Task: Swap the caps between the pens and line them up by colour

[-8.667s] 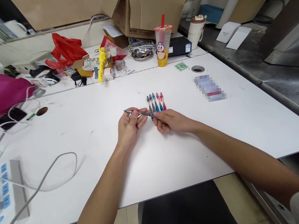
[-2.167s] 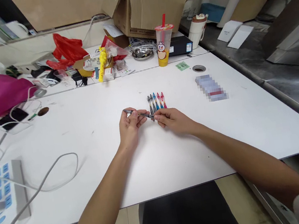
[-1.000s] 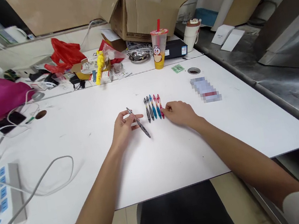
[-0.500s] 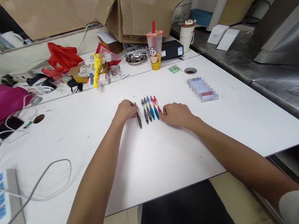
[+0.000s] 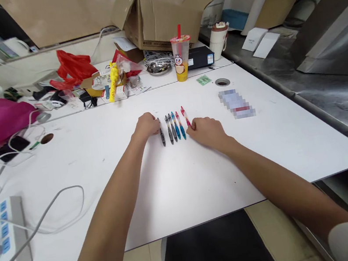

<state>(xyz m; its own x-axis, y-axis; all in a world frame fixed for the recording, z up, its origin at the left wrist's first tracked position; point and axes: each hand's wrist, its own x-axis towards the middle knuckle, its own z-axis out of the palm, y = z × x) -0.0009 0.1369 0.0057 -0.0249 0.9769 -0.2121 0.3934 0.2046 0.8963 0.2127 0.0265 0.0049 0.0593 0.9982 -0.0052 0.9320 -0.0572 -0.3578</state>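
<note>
My left hand [image 5: 147,125] is closed on the upper part of a black pen [image 5: 163,138], which lies upright in view at the left end of a row. My right hand [image 5: 206,131] pinches the lower end of a red pen [image 5: 184,114], tilted slightly and apart from the others. Between the hands lie two grey-black pens, a left one [image 5: 170,134] and a right one [image 5: 174,133], close together. Beside them are a blue pen [image 5: 177,129] and a pen with a red top and blue grip [image 5: 182,130].
A pixelated flat item [image 5: 236,104] and a tape roll [image 5: 222,82] lie to the right on the white table [image 5: 184,191]. Behind stand a drink cup [image 5: 181,60] and a cardboard box [image 5: 159,21]. A power strip [image 5: 3,239] with cables occupies the left side.
The red pen in my right hand has shifted up and right, opening a gap from the row. The black pen under my left hand has moved slightly toward the back.
</note>
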